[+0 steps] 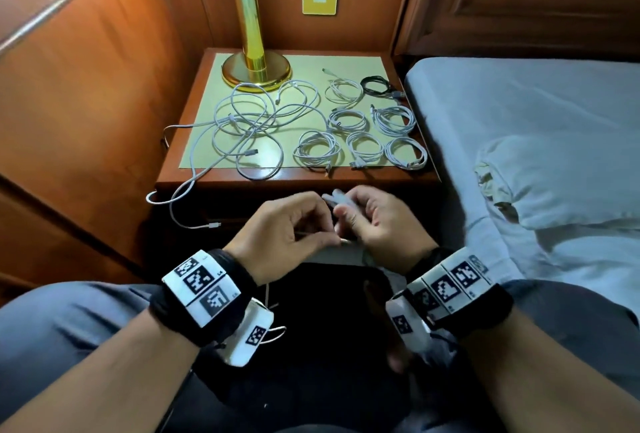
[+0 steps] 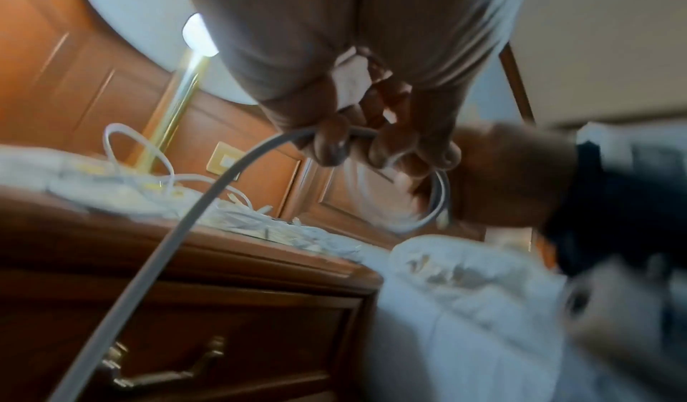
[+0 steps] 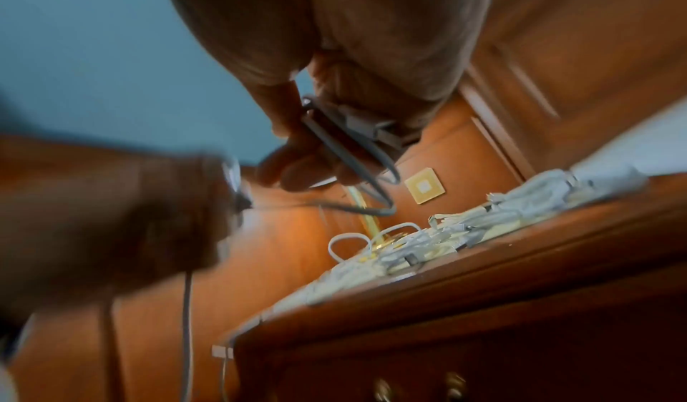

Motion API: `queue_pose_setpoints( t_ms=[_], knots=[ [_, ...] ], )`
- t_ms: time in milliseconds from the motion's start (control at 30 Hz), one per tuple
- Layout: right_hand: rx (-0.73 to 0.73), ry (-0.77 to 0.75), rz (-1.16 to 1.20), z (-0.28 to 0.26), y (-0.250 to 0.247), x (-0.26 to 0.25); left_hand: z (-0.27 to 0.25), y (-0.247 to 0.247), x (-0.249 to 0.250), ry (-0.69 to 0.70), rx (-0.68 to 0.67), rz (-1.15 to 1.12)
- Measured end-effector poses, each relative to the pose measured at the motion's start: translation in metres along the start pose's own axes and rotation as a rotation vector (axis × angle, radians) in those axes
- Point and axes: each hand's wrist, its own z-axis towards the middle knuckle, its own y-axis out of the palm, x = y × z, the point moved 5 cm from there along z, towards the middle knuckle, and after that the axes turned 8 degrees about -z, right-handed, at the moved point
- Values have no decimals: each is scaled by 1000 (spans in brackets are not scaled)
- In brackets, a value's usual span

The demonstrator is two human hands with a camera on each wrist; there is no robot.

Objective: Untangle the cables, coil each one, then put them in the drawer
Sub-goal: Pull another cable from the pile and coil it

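Left hand (image 1: 284, 228) and right hand (image 1: 377, 221) both grip one white cable (image 2: 178, 226) below the worktop (image 1: 194, 113) holding coiled cables (image 1: 363, 131)

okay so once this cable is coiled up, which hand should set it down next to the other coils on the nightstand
Right, probably. The right hand already grips the wound loops of the white cable, and the finished coils lie on the nightstand's right side. The left hand only feeds the loose end.

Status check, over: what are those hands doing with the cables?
Left hand and right hand both grip one white cable, coiling. Tangle remains on nightstand. Drawer closed.
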Motion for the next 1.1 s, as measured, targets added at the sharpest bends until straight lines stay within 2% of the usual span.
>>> queue_pose_setpoints(
  t_ms=[67, 167, 233, 333, 467, 533, 667, 767, 967, 1033, 1100],
  knots=[
    [-137, 102, 154, -2, 17, 0, 1, -9, -1, 5, 116, -49],
    [-168, 292, 541, 0, 25, -6, 3, -22, -3, 17, 198, 30],
    [-211, 346, 600, 2, 26, -10, 4, -24, -1, 30, 211, 95],
    [-244, 364, 665, 0, 26, -14, 5, -28, 0, -6, 210, 134],
    [-218, 386, 932, -3, 17, -17, 4, -19, -5, -140, 18, -91],
    [-214, 370, 967, -3, 14, -18, 4, -14, -5, -151, 13, -172],
    [-192, 324, 949, -2, 15, -21, 6, -14, -6, -223, 94, -264],
    [-227, 351, 985, -1, 16, -21, 4, -17, -6, -284, 144, -343],
    [-263, 389, 1170, -1, 10, -17, 5, -33, -9, -258, 195, -255],
    [-288, 394, 1220, -3, 10, -18, 5, -38, -14, -277, 297, -213],
    [-326, 395, 1248, -4, 12, -21, 5, -45, -19, -296, 456, -238]
  ],
)
